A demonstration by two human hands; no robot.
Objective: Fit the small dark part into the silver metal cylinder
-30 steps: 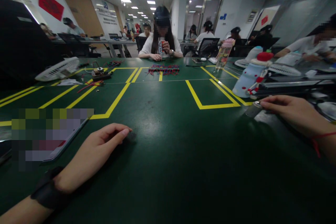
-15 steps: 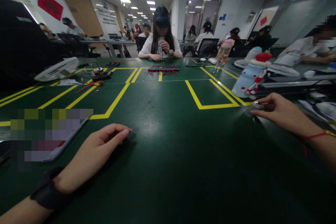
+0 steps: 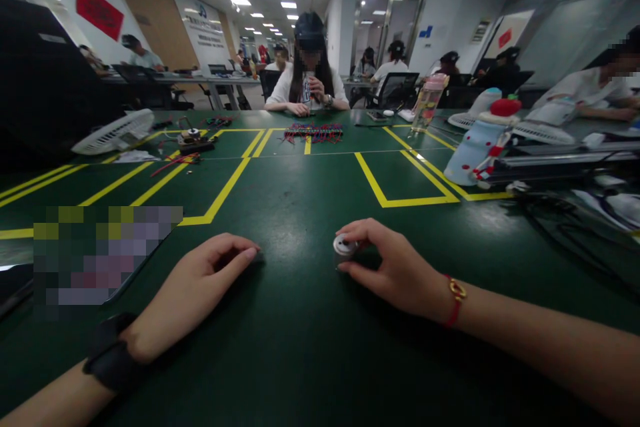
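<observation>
My right hand (image 3: 390,263) is closed around a small silver cylinder (image 3: 344,251) with a pale ring-shaped top and a dark centre. It is upright, at or just above the green table (image 3: 300,347), gripped at its side between thumb and fingers. To the left, my left hand (image 3: 205,273) rests low over the table, thumb and forefinger pressed together. A small dark greyish bit shows at those fingertips, too unclear to name. A gap of bare table lies between the two hands.
A blurred-out flat item (image 3: 115,253) lies left of my left hand. Blue snowman-like bottle (image 3: 473,153), black cables (image 3: 555,227) and a clear bottle (image 3: 427,107) stand or lie right. Bundled wires (image 3: 314,133) lie ahead, before a seated person (image 3: 307,80). A white fan (image 3: 115,133) lies left.
My right hand has brought the silver cylinder from beside the snowman-like bottle at the right to the middle of the table. My left hand has hardly moved, still pinched.
</observation>
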